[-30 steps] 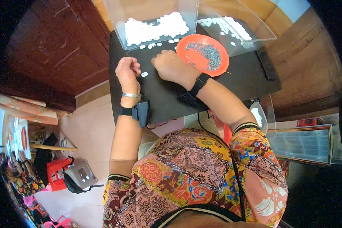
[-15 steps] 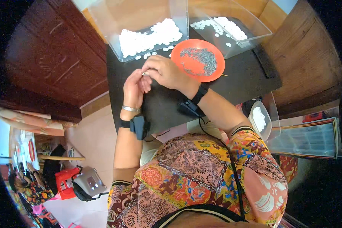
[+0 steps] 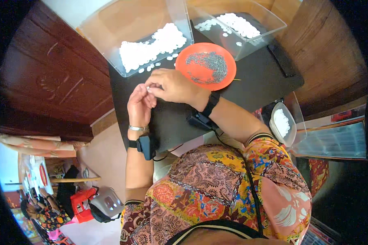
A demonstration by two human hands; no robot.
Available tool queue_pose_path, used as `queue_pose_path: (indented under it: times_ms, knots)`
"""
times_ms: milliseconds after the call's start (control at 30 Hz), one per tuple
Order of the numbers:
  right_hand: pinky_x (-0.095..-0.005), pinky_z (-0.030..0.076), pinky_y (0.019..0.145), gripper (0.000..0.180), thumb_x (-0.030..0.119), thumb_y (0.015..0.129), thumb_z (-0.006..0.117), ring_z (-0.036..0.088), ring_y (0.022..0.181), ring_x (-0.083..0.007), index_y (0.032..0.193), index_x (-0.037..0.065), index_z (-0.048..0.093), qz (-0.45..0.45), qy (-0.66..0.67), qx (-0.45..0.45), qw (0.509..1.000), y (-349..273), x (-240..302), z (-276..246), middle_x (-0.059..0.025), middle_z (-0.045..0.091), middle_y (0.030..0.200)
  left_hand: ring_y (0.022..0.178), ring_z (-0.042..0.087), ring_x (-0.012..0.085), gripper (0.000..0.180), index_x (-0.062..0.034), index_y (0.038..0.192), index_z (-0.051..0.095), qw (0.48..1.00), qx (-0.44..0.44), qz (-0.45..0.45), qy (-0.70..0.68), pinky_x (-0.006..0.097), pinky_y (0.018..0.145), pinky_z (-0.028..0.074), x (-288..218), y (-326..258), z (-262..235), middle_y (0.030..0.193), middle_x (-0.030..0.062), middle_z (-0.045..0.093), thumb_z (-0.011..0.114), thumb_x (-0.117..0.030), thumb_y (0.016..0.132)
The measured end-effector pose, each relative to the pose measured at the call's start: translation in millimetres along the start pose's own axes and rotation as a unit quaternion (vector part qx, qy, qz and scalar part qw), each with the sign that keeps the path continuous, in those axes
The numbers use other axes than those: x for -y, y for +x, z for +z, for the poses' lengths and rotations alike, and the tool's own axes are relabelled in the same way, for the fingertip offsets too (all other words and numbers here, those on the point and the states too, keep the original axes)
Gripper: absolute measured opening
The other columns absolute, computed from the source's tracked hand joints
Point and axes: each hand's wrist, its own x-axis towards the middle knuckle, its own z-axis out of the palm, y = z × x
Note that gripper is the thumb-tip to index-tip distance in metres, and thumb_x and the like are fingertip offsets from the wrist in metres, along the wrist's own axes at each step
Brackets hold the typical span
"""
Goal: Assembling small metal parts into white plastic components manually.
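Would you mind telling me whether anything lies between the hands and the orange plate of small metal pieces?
Nothing visible does: the right hand sits just beside the round orange plate, with bare black table around it.

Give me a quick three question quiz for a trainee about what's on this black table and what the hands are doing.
1. True or false: the orange plate holds a pile of small grey metal pieces.
2. Multiple choice: where are the white pieces nearest the left hand? A) in a clear plastic bin B) on the orange plate C) on the floor
3. Short answer: how do the left hand and right hand stand relative to each other?

Key:
1. True.
2. A, the clear bin at the far left of the black table.
3. They meet, fingers together on a tiny piece too small to identify.
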Motion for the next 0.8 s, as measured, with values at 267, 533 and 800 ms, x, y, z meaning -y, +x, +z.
queue_pose_path:
  times_ms: [267,533,800]
  knots:
    - [-0.0398,0.047,0.076,0.015,0.016,0.078,0.055,0.058,0.086,-0.0295,0.084,0.004,0.063,-0.028,-0.038,-0.026,0.999,-2.0,-8.0,4.9,-0.0109,0.061,0.085,0.057,0.052,0.0114,0.022,-0.0008,0.097,0.053,0.999,-0.009,-0.005,0.040,0.020,0.051,0.039,-1.3,-1.4,7.2,0.068,0.0026,0.054,0.050,-0.021,0.092]
    - [-0.0382,0.047,0.075,0.013,0.015,0.078,0.057,0.058,0.085,-0.0287,0.084,0.006,0.063,-0.025,-0.099,0.026,0.994,-1.5,-1.6,-11.6,-0.0107,0.061,0.083,0.050,0.047,0.0099,0.011,-0.0053,0.084,0.053,0.986,-0.058,-0.013,0.157,0.020,0.046,0.035,-4.3,-1.8,18.6,0.063,0.0021,0.053,0.047,-0.013,0.089]
    - [-0.0407,0.048,0.074,0.014,0.015,0.079,0.056,0.058,0.085,-0.0309,0.087,0.006,0.064,0.040,-0.287,0.038,0.956,7.7,-41.9,-86.8,-0.0120,0.062,0.084,0.048,0.047,0.0102,0.012,-0.0075,0.079,0.051,0.981,-0.103,0.008,0.162,0.021,0.044,0.034,-7.7,-4.0,14.0,0.061,0.0018,0.053,0.047,-0.013,0.088]
